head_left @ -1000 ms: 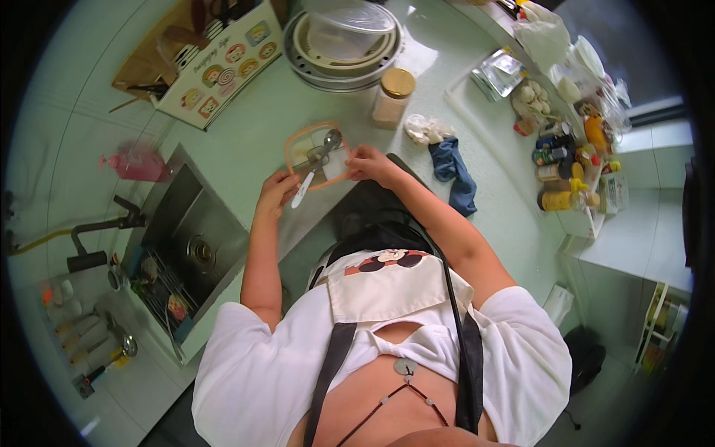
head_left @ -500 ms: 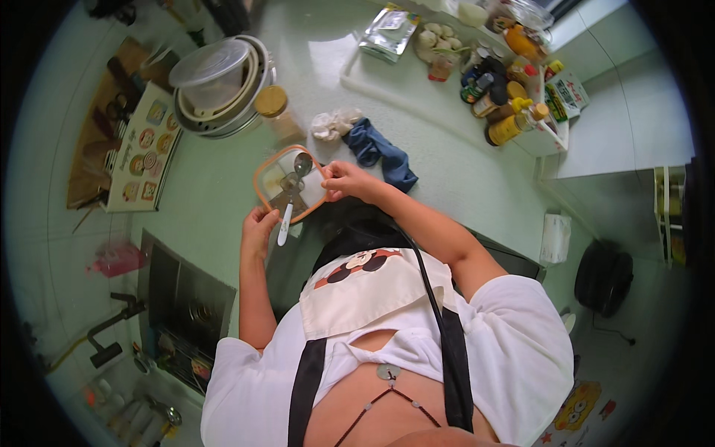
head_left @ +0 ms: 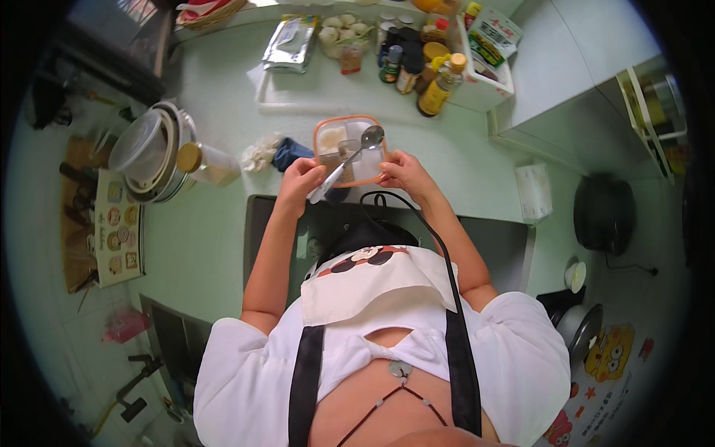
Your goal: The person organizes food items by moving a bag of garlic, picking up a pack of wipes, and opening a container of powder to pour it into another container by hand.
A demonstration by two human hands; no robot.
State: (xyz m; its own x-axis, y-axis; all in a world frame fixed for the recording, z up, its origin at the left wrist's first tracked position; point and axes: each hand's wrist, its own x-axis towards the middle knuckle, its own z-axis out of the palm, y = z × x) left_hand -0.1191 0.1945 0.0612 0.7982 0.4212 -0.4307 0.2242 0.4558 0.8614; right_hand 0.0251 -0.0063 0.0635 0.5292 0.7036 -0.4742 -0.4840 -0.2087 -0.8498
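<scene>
A clear divided box with an orange rim (head_left: 348, 118) is held level between my two hands, over the front part of the counter. My left hand (head_left: 301, 181) grips its near left corner, fingers closed on the edge. On the right side, my right hand (head_left: 407, 176) pinches the rim near the lower corner. A spoon (head_left: 372, 137) with a steel bowl and white handle lies slantwise across the box, its handle sticking out beside my left fingers. White and brownish contents show in the compartments; I cannot make out what they are.
Left of the box lie a blue cloth (head_left: 292, 153) and a crumpled white one. A gold-lidded jar (head_left: 217, 167) stands beside stacked bowls (head_left: 179, 130). Beyond are a silver packet (head_left: 289, 48), garlic (head_left: 342, 33) and several seasoning bottles (head_left: 439, 86). An open drawer (head_left: 257, 223) sits below.
Both hands have carried the box rightward, away from the gold-lidded jar and past the blue cloth. My view has also turned toward the right. The spoon stays in the box.
</scene>
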